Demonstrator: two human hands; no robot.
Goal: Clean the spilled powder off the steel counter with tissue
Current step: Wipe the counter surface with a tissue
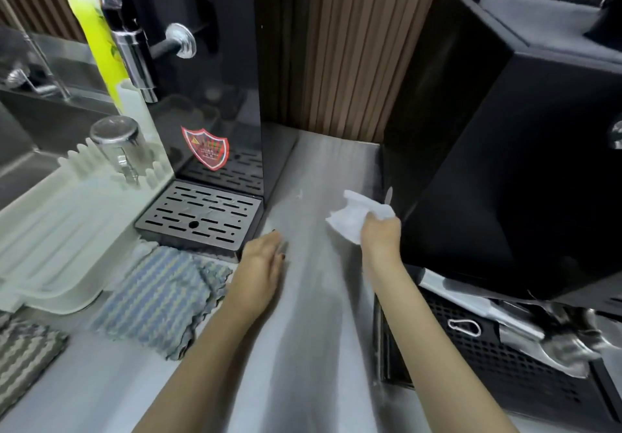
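Note:
The steel counter (pixel 313 298) runs away from me between two black machines. My right hand (pixel 382 237) grips a crumpled white tissue (pixel 353 214), held just above the counter beside the right machine. A few faint white powder specks (pixel 299 193) lie on the steel a little further back, to the left of the tissue. My left hand (pixel 262 264) rests flat on the counter, fingers together and pointing away, next to the drip tray; it holds nothing.
A black water dispenser (pixel 208 96) with a slotted drip tray (pixel 202 214) stands at left. A black coffee machine (pixel 505 146) and its grate (pixel 488 365) crowd the right. A striped cloth (pixel 161 301) and a white drying rack (pixel 67 230) lie at left.

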